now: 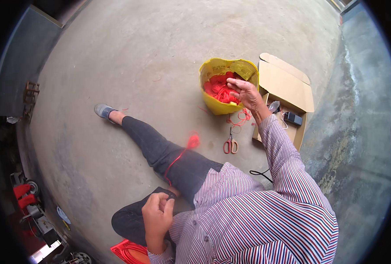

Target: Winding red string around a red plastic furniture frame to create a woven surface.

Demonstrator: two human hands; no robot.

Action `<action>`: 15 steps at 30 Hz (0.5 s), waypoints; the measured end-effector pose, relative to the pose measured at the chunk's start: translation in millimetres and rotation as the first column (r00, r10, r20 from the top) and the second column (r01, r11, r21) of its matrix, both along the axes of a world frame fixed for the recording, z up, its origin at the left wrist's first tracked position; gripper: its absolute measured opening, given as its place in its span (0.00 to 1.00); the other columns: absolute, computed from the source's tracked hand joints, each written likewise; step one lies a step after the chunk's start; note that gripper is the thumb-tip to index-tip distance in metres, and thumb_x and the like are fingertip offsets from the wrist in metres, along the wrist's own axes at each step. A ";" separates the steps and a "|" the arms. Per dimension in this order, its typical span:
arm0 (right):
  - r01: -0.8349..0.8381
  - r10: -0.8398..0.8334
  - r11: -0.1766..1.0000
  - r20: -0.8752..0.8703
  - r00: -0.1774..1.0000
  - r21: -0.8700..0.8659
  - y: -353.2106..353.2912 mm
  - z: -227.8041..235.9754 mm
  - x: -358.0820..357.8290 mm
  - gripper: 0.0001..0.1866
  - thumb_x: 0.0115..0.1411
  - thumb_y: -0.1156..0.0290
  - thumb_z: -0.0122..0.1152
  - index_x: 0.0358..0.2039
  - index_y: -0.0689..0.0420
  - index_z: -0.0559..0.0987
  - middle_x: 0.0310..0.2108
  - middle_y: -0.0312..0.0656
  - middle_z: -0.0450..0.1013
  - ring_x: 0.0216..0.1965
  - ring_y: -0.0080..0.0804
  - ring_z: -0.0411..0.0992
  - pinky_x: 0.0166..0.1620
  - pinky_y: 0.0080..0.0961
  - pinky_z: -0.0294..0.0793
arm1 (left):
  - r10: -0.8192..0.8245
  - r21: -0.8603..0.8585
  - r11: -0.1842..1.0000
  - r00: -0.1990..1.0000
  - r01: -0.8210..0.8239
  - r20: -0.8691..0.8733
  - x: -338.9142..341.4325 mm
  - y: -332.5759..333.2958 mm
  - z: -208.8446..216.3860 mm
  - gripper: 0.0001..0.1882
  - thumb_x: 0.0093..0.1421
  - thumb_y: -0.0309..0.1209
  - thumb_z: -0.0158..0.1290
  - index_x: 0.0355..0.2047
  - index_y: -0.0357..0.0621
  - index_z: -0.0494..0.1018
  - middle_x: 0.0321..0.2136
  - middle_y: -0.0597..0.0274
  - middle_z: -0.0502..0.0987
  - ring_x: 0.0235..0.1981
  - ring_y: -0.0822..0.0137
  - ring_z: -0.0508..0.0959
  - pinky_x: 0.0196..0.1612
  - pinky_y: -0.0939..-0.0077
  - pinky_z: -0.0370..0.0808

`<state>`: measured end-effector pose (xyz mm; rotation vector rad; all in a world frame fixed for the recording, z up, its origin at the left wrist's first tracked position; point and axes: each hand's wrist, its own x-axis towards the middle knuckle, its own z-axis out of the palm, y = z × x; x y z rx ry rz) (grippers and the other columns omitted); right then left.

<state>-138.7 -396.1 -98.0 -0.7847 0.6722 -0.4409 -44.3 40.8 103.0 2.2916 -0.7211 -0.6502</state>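
Observation:
My right hand (244, 91) reaches over the yellow bag (224, 107), its fingers stretched out and nothing seen in them. A heap of red cord (223, 90) lies inside the bag. Low in the view, my left hand (158, 215) is closed near my bent knee; whatever its fingers hold is too small to make out. A blurred red tassel (193, 141) shows beside my outstretched leg. From it a thin red strand (174, 162) runs across the dark trousers toward my left hand, and its lower end is unclear.
Scissors (231, 145) with red handles lie on the floor below the bag, near loose red thread (244, 116). An open cardboard box (288, 79) to the right holds a black device (292, 119). Red cord coils (129, 253) sit at the lower edge. A wall (358, 132) stands right.

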 end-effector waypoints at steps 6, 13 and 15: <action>-0.176 0.141 0.977 -0.262 0.955 -0.118 -14.6 7.6 12.9 0.18 0.60 0.63 0.58 0.48 0.57 0.77 0.45 0.37 0.74 0.45 0.23 0.71 0.46 0.26 0.72 | -0.071 -0.059 0.996 0.997 0.072 0.027 3.8 -21.5 0.3 0.07 0.53 0.24 0.57 0.31 0.34 0.72 0.19 0.63 0.70 0.18 0.75 0.68 0.24 0.80 0.67; -0.995 0.058 -0.006 -0.993 0.102 -0.103 -3.3 -99.0 52.7 0.25 0.56 0.58 0.54 0.48 0.62 0.77 0.49 0.53 0.73 0.53 0.55 0.69 0.52 0.45 0.69 | -0.032 0.019 0.999 0.999 0.032 -0.023 -6.4 -11.3 4.6 0.08 0.53 0.24 0.58 0.31 0.34 0.72 0.19 0.63 0.70 0.19 0.75 0.68 0.24 0.79 0.67; -0.957 -0.031 0.257 -0.991 0.134 -0.137 24.7 -102.4 41.7 0.27 0.56 0.56 0.54 0.49 0.64 0.76 0.51 0.55 0.72 0.53 0.57 0.69 0.55 0.43 0.68 | -0.007 0.061 0.998 1.000 0.009 -0.018 -6.8 -1.1 3.3 0.08 0.52 0.24 0.58 0.32 0.34 0.73 0.21 0.59 0.72 0.19 0.71 0.71 0.24 0.77 0.69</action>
